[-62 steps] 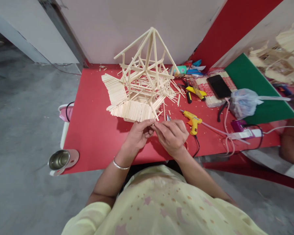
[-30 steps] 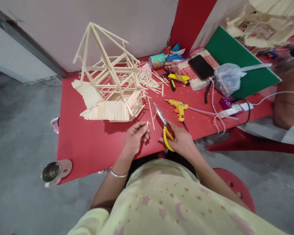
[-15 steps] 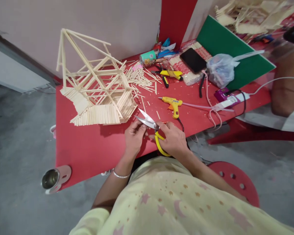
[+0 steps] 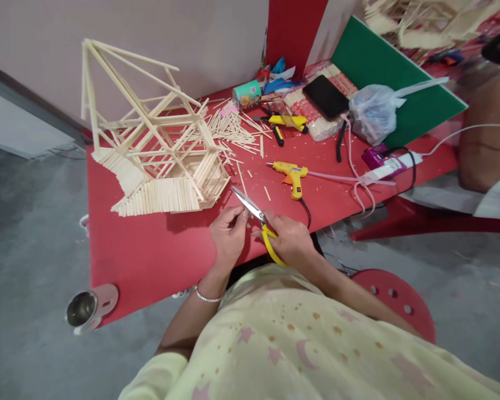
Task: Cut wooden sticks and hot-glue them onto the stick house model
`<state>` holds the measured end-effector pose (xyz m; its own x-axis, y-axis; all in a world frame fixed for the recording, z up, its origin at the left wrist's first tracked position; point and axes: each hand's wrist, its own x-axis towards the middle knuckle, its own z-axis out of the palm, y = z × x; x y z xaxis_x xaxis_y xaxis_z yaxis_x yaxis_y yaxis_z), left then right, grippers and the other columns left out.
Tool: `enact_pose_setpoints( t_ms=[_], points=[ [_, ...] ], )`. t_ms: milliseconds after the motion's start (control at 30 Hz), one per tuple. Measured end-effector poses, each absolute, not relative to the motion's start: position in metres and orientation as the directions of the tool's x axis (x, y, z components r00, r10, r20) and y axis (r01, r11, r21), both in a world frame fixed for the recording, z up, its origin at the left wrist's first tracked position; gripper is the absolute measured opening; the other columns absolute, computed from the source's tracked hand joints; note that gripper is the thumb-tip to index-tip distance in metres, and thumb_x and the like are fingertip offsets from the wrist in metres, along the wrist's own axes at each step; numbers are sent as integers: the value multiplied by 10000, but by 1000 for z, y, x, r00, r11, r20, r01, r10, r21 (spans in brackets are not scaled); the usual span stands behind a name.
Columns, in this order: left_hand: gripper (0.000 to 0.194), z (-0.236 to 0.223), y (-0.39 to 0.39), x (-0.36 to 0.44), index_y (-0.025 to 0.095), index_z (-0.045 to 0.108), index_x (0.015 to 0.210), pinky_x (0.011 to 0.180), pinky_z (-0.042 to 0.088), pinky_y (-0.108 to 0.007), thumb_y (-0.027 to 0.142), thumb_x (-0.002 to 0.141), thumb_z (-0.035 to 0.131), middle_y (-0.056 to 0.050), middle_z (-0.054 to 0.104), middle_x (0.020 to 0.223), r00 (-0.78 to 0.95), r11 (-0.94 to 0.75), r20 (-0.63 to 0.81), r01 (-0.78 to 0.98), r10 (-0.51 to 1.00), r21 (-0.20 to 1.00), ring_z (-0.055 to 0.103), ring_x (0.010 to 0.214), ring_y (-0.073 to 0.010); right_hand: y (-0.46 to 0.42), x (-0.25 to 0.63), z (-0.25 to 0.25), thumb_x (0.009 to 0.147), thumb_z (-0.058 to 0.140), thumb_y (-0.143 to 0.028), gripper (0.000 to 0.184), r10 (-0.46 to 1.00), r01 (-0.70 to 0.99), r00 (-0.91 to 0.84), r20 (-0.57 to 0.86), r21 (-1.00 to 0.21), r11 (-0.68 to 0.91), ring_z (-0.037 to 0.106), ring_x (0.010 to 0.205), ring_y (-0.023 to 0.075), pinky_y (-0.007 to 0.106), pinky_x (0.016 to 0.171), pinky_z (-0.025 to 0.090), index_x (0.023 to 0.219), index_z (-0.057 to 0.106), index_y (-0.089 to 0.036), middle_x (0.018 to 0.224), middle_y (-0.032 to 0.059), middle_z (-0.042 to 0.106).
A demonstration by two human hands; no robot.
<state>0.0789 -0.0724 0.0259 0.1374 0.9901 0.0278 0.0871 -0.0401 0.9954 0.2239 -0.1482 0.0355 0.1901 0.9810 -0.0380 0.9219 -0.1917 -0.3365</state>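
My right hand (image 4: 289, 236) grips the yellow handles of a pair of scissors (image 4: 250, 205), whose blades are closed together and point up and left. Beside the blades, my left hand (image 4: 228, 230) is closed with thumb and fingertips pinched; what sits between them is too small to make out. Past my left hand stands a house-like model of thin wooden sticks (image 4: 150, 144), with an open roof frame and slatted panels at its base. Loose sticks (image 4: 237, 130) lie heaped just behind the model's right side.
A yellow glue gun (image 4: 290, 173) lies right of the scissors, its cord trailing down. Farther back are a yellow cutter (image 4: 287, 121), a teal can (image 4: 247, 94), a phone (image 4: 325, 96), a plastic bag (image 4: 374, 115) and a green board (image 4: 394, 78). A metal cup (image 4: 83, 308) hangs at the near-left corner.
The scissor blades have gone from spread apart to closed together. My hands stay close together in nearly the same place; the whole view has shifted slightly.
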Motion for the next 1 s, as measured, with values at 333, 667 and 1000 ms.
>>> enact_pose_setpoints(
  t_ms=[333, 667, 1000],
  points=[
    [142, 23, -67, 71, 190, 764, 851, 655, 495, -246, 299, 894, 683, 14, 673, 650, 162, -47, 37, 58, 986, 997, 617, 610, -126, -146, 223, 40, 927, 573, -666, 651, 982, 911, 189, 4, -373, -174, 670, 1011, 241, 299, 741, 425, 1445, 571, -272, 1135, 84, 692],
    [123, 22, -74, 60, 187, 748, 805, 609, 471, -232, 235, 872, 657, 20, 649, 627, 152, -20, 22, -15, 988, 1000, 590, 581, -116, -156, 199, 52, 948, 557, -642, 627, 978, 929, 208, -19, -308, -204, 686, 968, 241, 304, 743, 437, 1452, 577, -269, 1090, 85, 704],
    [107, 21, -70, 69, 186, 745, 822, 579, 492, -234, 274, 861, 699, 16, 657, 623, 127, 27, -18, -70, 992, 997, 590, 554, -113, -150, 207, 41, 942, 564, -649, 620, 975, 899, 213, -60, -379, -219, 693, 990, 242, 288, 751, 440, 1430, 588, -269, 1113, 89, 731]
  ],
)
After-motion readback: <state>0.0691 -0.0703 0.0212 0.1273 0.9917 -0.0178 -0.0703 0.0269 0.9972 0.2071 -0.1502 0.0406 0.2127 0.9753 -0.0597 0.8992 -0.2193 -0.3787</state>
